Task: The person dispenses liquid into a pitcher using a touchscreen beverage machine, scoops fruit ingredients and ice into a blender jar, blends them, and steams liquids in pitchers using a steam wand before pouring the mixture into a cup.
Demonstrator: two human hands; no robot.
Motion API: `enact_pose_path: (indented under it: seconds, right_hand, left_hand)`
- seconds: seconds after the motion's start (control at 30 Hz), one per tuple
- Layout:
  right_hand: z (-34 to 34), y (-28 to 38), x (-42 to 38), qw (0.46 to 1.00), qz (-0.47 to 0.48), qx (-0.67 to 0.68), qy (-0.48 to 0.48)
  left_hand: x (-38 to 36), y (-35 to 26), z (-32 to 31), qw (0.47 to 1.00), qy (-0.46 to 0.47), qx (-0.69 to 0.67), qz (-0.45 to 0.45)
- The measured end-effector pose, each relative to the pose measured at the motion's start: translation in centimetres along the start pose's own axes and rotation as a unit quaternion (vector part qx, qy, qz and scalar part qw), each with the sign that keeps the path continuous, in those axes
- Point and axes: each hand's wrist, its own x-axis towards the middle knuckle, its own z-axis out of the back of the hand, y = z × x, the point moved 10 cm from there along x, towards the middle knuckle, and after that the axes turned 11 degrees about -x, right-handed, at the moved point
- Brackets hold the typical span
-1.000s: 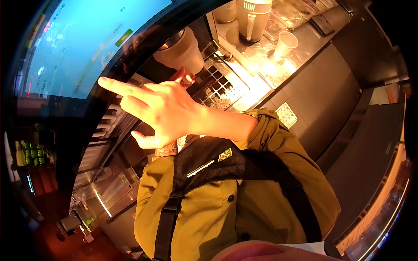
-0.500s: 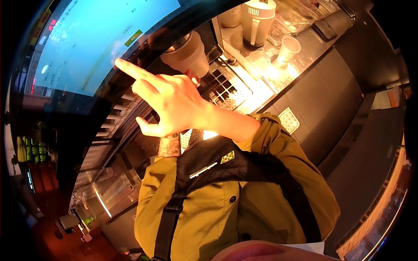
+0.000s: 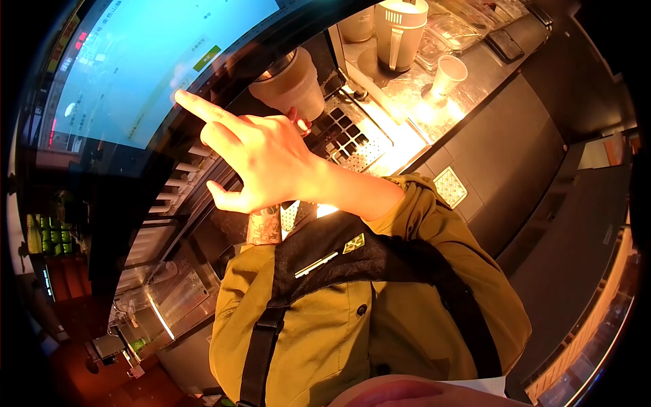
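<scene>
My right hand (image 3: 271, 159) reaches across in front of me, its back facing up, thumb spread and one finger stretched to the lower edge of a lit touchscreen (image 3: 156, 61). Nothing is held in it. Behind it, my left hand (image 3: 302, 124) is mostly hidden; a few fingertips show at the lower end of a pale, translucent cup (image 3: 298, 85). The tattooed left forearm comes up from below. The cup is tilted, and something metallic shows at its upper end, close under the screen.
Beyond the cup lies a black drip grate (image 3: 346, 129) in a metal counter. A white measuring jug (image 3: 400, 34), a small paper cup (image 3: 449, 76) and a dark rectangular device (image 3: 505, 46) stand or lie on the brightly lit counter to the right, near clear containers (image 3: 456, 34).
My right hand has shifted slightly left, its pointing finger still at the screen's lower edge. The left hand and cup stay nearly in place.
</scene>
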Motion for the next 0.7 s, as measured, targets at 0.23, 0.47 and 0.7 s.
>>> enact_pose_path:
  seconds: [0.23,0.47,0.7]
  right_hand:
    - [-0.40,-0.24,0.06,1.000,-0.011,0.002,0.000]
    - [-0.22,-0.19,0.09,1.000,-0.010,-0.004,0.000]
    - [0.13,0.11,0.01,1.000,-0.005,-0.010,-0.006]
  left_hand:
    - [0.03,-0.01,-0.05,1.000,0.001,0.002,0.000]
    - [0.08,-0.05,-0.08,1.000,0.000,0.004,0.001]
    - [0.11,0.00,-0.09,1.000,0.001,0.003,0.001]
